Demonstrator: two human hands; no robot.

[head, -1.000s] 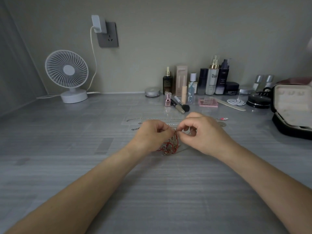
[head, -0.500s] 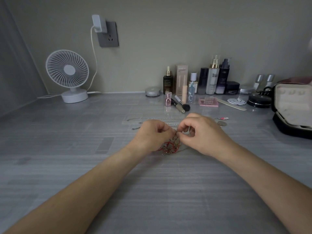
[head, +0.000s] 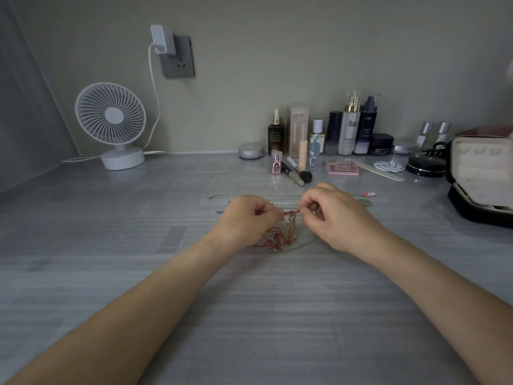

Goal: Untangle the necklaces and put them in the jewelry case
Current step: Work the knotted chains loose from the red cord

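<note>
A tangle of red cord and thin silver chain, the tangled necklaces [head: 279, 236], hangs and lies between my hands at the table's middle. My left hand [head: 247, 218] pinches the tangle's upper left strand with curled fingers. My right hand [head: 333, 212] pinches the strand just to the right, fingertips almost meeting the left hand's. Behind my hands, straightened silver chains [head: 255, 196] lie flat in rows, one ending in a pink charm [head: 367, 194]. The jewelry case [head: 483, 179] stands open at the far right, pale lining showing.
A white desk fan [head: 111, 123] stands at the back left, its cable running to a wall socket [head: 177, 58]. Cosmetic bottles [head: 349, 126], a makeup brush [head: 298, 173], a pink palette [head: 342, 167] and a black round compact [head: 426, 165] line the back right of the grey table [head: 249, 301].
My hands have drawn slightly apart and lifted, pulling a red strand taut between them; more of the tangle now hangs exposed below.
</note>
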